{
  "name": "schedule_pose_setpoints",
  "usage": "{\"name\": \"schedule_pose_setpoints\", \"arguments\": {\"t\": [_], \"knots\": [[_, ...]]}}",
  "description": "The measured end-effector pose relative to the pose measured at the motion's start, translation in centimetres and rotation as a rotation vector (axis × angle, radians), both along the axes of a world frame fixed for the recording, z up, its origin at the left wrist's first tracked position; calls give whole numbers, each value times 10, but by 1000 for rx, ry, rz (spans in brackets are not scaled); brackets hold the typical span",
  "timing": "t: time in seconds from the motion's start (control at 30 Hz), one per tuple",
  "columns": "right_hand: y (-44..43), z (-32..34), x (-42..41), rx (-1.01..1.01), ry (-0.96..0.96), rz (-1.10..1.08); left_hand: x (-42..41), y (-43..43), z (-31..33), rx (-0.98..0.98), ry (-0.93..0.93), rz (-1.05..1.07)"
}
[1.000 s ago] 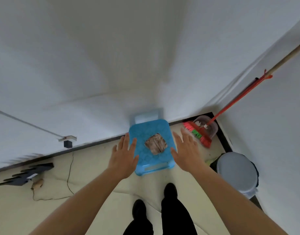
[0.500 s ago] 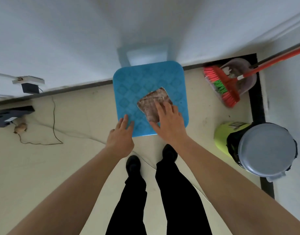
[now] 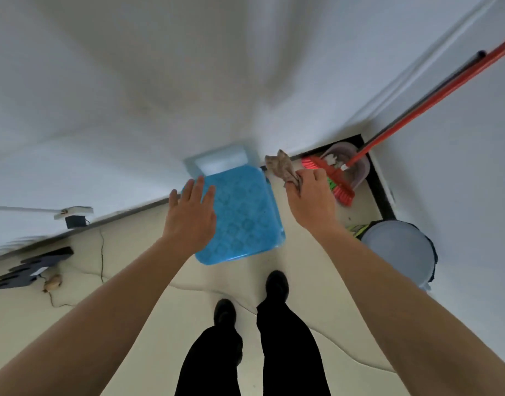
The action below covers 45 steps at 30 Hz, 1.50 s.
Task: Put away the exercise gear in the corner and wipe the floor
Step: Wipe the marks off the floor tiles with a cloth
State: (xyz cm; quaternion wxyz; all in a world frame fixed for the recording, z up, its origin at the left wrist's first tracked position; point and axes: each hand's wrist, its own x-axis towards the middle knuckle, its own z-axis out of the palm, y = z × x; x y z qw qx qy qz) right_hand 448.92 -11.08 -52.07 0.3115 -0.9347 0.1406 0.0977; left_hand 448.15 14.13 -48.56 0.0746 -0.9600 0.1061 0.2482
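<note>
Rag (image 3: pixel 282 168) is bunched and pinched in the right hand (image 3: pixel 309 195), held in the air just right of the blue stool (image 3: pixel 245 218), its loose end pointing toward the wall; the left hand (image 3: pixel 192 212) is flat, fingers spread, over the stool's left edge, contact not discernible; beyond the right hand stand a red broom (image 3: pixel 335 182) and dustpan (image 3: pixel 358 167), a lidded bin (image 3: pixel 397 252) nearer. Likely risks: the cloth snagging the broom bristles on its way down; a wiping sweep catching the thin cable (image 3: pixel 102 258) lying on the floor (image 3: pixel 137 281) to the left.
</note>
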Motion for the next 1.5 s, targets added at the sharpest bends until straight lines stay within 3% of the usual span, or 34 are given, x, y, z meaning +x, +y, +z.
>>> {"name": "schedule_pose_setpoints", "arguments": {"t": [0.23,0.43,0.6,0.7,1.07,1.3,1.5], "knots": [[-37,139,-7,-52,-215,-183,65,-62,151,-200,-350,-154],[-59,254,-77,-266,-319,-364,53,-98,270,-382,-581,-480],[-37,309,-192,-422,-382,-668,-1,-112,303,-634,-583,-761],[-19,325,-284,-507,-319,-796,-52,-141,316,-693,-510,-896],[107,391,-669,-794,-248,-1491,-397,-197,383,-984,-289,-1576],[279,385,-900,-907,-119,-1860,-675,-124,386,-1128,-117,-1935],[420,377,-1095,-986,16,-2046,-904,-24,361,-1070,20,-2122]]}}
